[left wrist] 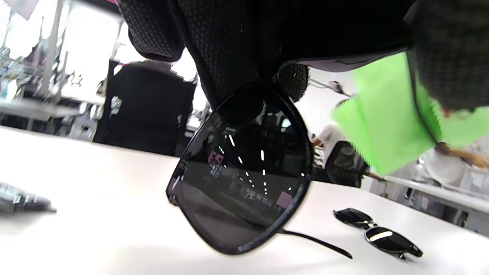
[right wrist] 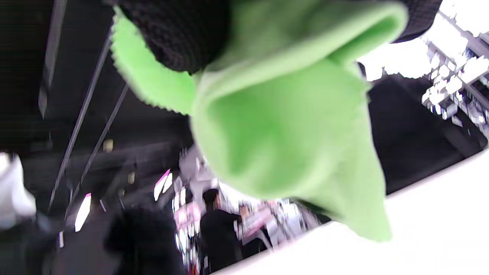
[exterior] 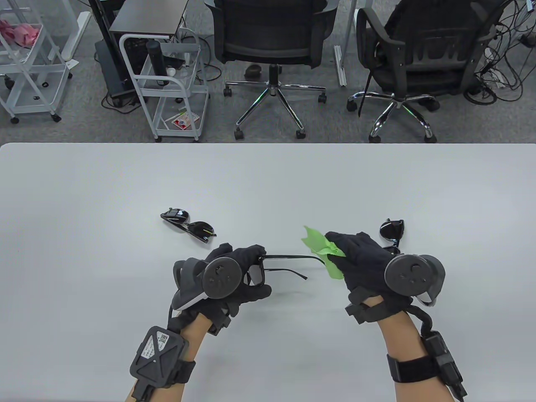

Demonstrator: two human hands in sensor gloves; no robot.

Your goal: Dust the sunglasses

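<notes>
My left hand [exterior: 238, 272] grips the front frame of a pair of black sunglasses [exterior: 289, 264] and holds it just above the white table [exterior: 83, 201]. Its arms point right. The left wrist view shows one dark lens [left wrist: 244, 179] hanging below my fingers [left wrist: 237, 46]. My right hand [exterior: 356, 261] pinches a bright green cloth [exterior: 322, 249] around the end of the far arm of these sunglasses. In the right wrist view the cloth [right wrist: 282, 122] fills the frame.
A second pair of sunglasses [exterior: 188, 225] lies folded on the table left of centre, and a third pair [exterior: 392, 233] lies behind my right hand. Two office chairs [exterior: 274, 46] and a white cart [exterior: 167, 88] stand beyond the far table edge.
</notes>
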